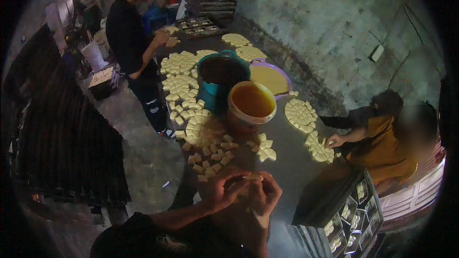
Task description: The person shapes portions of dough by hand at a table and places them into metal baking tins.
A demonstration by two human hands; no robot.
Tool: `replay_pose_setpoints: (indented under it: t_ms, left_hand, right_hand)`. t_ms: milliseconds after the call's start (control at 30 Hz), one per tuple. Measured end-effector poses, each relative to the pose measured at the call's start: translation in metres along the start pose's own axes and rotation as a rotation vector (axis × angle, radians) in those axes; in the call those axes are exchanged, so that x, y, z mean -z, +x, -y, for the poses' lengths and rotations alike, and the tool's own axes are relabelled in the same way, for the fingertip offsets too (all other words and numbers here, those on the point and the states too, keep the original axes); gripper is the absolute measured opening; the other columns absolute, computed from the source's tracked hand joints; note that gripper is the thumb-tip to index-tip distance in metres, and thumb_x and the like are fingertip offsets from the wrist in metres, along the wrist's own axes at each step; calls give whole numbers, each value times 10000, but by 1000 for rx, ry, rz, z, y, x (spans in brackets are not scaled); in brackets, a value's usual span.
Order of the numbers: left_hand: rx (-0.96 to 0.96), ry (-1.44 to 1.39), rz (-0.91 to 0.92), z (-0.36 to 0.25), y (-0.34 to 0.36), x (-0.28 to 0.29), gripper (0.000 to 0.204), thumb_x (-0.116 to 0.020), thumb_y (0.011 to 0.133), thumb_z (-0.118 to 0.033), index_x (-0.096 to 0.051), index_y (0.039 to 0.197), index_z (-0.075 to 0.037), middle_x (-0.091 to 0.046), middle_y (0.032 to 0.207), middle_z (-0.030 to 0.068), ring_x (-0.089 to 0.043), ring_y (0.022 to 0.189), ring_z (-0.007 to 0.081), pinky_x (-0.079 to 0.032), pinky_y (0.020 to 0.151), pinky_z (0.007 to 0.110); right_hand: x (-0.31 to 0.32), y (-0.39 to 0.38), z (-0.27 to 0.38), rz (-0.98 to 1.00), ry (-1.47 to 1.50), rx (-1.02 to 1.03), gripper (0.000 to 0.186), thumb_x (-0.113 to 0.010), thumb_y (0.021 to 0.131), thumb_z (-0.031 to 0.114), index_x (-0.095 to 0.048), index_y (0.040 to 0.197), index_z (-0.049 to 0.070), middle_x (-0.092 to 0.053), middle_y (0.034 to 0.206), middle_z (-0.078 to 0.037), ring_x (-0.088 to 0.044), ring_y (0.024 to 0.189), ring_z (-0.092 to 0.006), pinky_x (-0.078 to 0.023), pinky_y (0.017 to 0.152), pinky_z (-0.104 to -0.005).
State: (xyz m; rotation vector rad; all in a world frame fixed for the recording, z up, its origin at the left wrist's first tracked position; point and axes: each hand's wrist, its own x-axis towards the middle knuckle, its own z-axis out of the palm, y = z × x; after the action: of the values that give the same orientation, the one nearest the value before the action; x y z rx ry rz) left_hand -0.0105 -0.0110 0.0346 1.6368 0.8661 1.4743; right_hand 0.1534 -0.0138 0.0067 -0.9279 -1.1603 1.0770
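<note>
My left hand (226,188) and my right hand (266,192) meet above the near end of the dark worktable, fingers pinched together. Between their fingertips is a small flat piece of pale dough (254,177). Just beyond my left hand lie several loose cut dough pieces (213,158). A cluster of wedge-shaped dough pieces (266,149) rests past my right hand. Farther up the table, scored dough rounds (180,85) line the left edge.
A bucket of orange-brown liquid (252,100), a teal tub (210,93) and a purple basin (287,77) stand mid-table. At right, a co-worker's hand (336,140) touches a scored dough round (319,148). Stacked metal molds (351,224) hold dough pieces. Another person (131,33) works at far left.
</note>
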Motion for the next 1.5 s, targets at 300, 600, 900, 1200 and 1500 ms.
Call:
replay_pose_setpoints:
  t_ms: [300, 600, 900, 1200, 1500]
  left_hand:
    - [-628, -396, 123, 79, 94, 113, 604, -823, 767, -460, -643, 1181, -58, -657, 1069, 117, -652, 1005, 279, -515, 953, 423]
    - [385, -902, -689, 118, 163, 198, 902, -814, 806, -491, -359, 1473, -88, -597, 1203, 104, -579, 1147, 256, -497, 979, 420]
    - [683, -451, -268, 213, 124, 240, 311, -575, 1010, -209, -570, 1302, -102, -657, 1086, 66, -623, 1046, 167, -486, 937, 343]
    - [769, -515, -271, 217, 150, 258, 320, -552, 1038, -273, -580, 1275, -60, -652, 1030, 59, -613, 941, 138, -489, 903, 312]
    - [610, -949, -258, 125, 169, 256, 428, -568, 1024, -413, -586, 1253, -52, -635, 1161, 45, -588, 1097, 142, -465, 991, 318]
  right_hand:
    - [-158, 83, 25, 237, 221, -43, 711, -785, 848, 183, -435, 1432, -20, -544, 1364, -114, -594, 1161, -200, -470, 1009, -344]
    - [-257, 248, -27, 383, -177, -174, 444, -613, 950, 48, -540, 1388, 59, -606, 1297, -132, -632, 1116, -217, -540, 866, -348]
    - [-221, 460, -201, 818, -1608, 317, 318, -523, 1020, 273, -660, 1250, 101, -691, 1080, -223, -666, 965, -416, -542, 830, -484]
    - [-242, 444, -171, 533, -1315, 99, 355, -471, 1052, 319, -647, 1222, 62, -736, 892, -145, -692, 804, -358, -530, 776, -465]
    - [-277, 271, -35, 149, 335, -350, 366, -511, 1038, 77, -436, 1392, 27, -666, 1060, -108, -651, 893, -135, -524, 799, -251]
